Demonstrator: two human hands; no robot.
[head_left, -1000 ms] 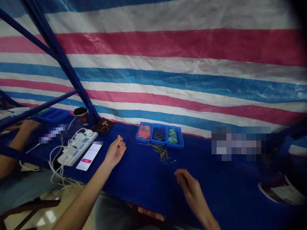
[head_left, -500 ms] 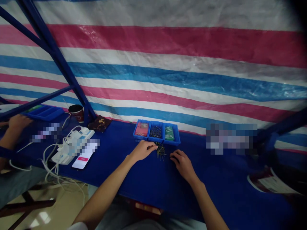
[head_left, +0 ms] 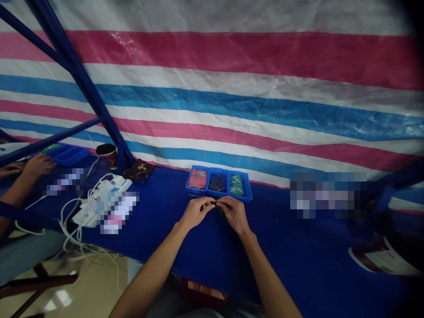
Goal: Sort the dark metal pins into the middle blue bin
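Note:
My left hand (head_left: 194,213) is pinched closed in front of the small blue bins, with its fingertips meeting those of my right hand (head_left: 235,215). The right fingers are pinched too. A dark speck shows between the fingertips, too small to name. Just below the hands lies a loose pile of thin screws or nails (head_left: 223,216), mostly covered by my right hand. Behind stand three joined bins: the left bin (head_left: 188,189) holds a pink packet, the middle bin (head_left: 217,193) dark thin screws or nails, and the right bin (head_left: 248,194) pale pieces on green.
A white power strip (head_left: 122,183) with tangled cables lies to the left beside a blurred phone (head_left: 121,214). A brown packet (head_left: 141,171) and a dark cup (head_left: 107,157) sit behind them. A co-worker's hand (head_left: 39,165) is at far left. A large tub (head_left: 380,256) stands at right.
My right hand has moved left and up to meet my left hand over the pile, its fingers now pinched. My left hand has barely moved. The view has shifted slightly.

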